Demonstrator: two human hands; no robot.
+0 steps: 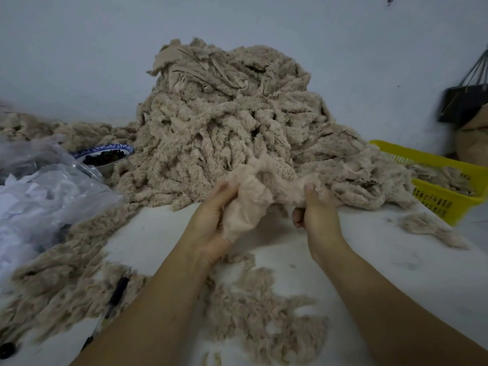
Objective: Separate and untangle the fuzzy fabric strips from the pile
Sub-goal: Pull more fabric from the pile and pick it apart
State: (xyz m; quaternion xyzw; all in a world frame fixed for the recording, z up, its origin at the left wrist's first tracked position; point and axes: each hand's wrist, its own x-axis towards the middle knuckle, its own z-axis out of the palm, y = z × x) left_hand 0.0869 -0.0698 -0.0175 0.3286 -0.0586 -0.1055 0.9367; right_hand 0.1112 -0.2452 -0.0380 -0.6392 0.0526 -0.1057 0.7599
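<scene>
The left hand [211, 223] and right hand [318, 207] each grip the same fuzzy strip [266, 188], fingers curled tight round it, at the near foot of the pile [224, 122] on the table [383, 265]. The step appears to be working this strip loose. Next they likely need to pull apart gently, easing it off the tangle behind.

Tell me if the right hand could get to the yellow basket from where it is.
Probably yes, once it lets go. The right hand grips a fabric strip; the yellow basket sits off to its right, with only a loose tuft on the table between.
</scene>
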